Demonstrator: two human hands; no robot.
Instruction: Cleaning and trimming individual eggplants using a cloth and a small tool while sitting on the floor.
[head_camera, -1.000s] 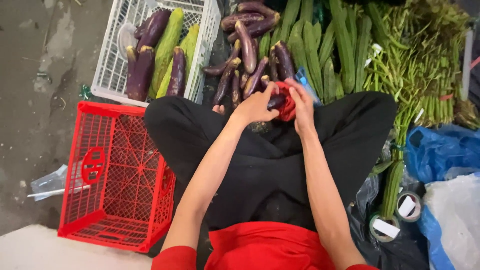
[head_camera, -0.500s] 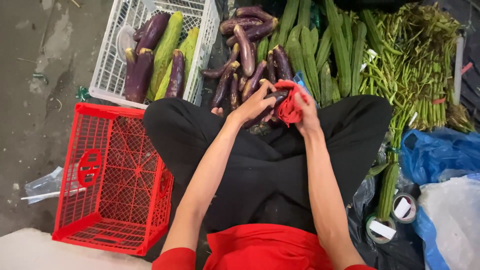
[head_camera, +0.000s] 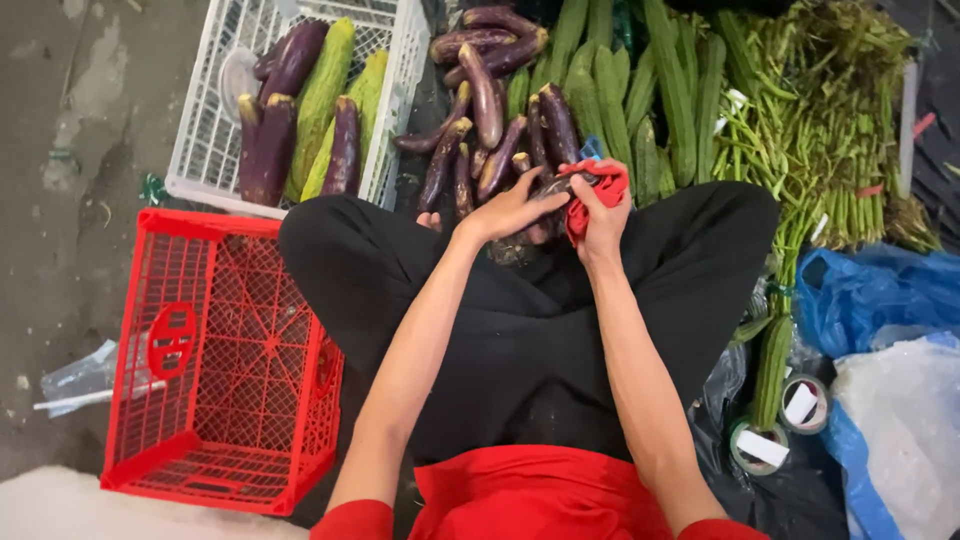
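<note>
Both hands (head_camera: 560, 205) slightly lower; eggplants in white crate (head_camera: 215, 140), red crate (head_camera: 215, 360) empty.

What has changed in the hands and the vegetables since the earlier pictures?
Little changed: the right hand keeps the red cloth against the dark purple eggplant that the left hand holds. The empty red plastic crate and white plastic crate stayed put.
</note>
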